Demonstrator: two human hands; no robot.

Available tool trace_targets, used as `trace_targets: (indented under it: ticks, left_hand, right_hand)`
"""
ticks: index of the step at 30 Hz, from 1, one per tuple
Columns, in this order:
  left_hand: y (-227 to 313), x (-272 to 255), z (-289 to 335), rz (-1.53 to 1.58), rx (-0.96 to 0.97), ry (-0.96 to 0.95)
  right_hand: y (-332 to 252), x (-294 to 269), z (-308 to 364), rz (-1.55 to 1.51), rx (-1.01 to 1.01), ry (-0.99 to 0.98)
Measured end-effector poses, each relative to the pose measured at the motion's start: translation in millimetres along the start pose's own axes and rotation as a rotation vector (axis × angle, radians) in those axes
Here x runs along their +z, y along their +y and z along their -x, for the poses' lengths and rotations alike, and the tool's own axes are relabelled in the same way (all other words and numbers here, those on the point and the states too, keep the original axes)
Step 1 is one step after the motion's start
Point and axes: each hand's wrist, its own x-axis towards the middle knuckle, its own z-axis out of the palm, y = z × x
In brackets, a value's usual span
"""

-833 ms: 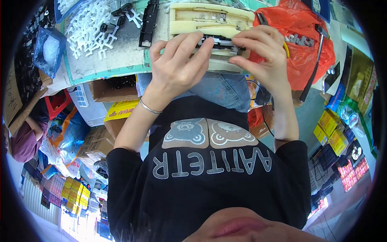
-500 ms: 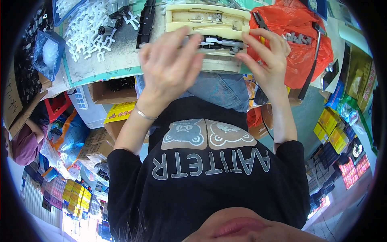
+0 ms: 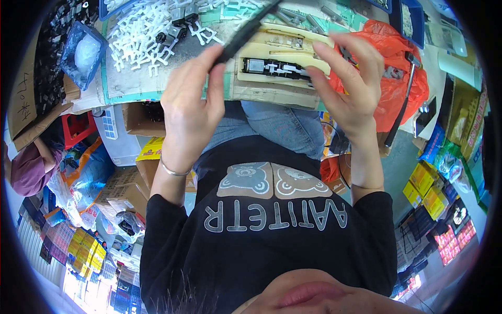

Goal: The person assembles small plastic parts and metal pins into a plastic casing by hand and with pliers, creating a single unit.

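My left hand (image 3: 191, 97) is closed around one end of a long black plastic strip (image 3: 246, 34), which slants up and away to the right over the bench. To the right of it lies a cream-coloured mould-like block (image 3: 285, 51) with recessed channels. A narrow black assembly with grey and white parts (image 3: 277, 68) sits in the near channel. Over the block's right end is my right hand (image 3: 353, 83), thumb and fingers apart. Its thumb is at the assembly's right end; whether it presses there I cannot tell.
A heap of white plastic pieces (image 3: 141, 39) covers the bench at left, beside a blue bin (image 3: 83, 55). Dark motor-like parts (image 3: 183, 15) lie by the heap. On the right, a red plastic bag (image 3: 387, 49) holds grey parts, with a hammer (image 3: 405, 97) across it.
My left hand has moved from above the block to the left and picked up the black strip, which lay left of the block. My right hand stays at the block's right end. The whole view has shifted slightly.
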Motion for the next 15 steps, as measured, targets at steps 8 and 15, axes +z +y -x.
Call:
trace_targets:
  ticks: [8, 15]
  left_hand:
    - [13, -7, 8, 0.673, -0.051, -0.472]
    - [16, 14, 8, 0.374, 0.325, -0.378]
  right_hand:
    - [-14, -25, 10, 0.094, 0.000, -0.515]
    - [-25, -25, 25, 0.078, 0.183, -0.527]
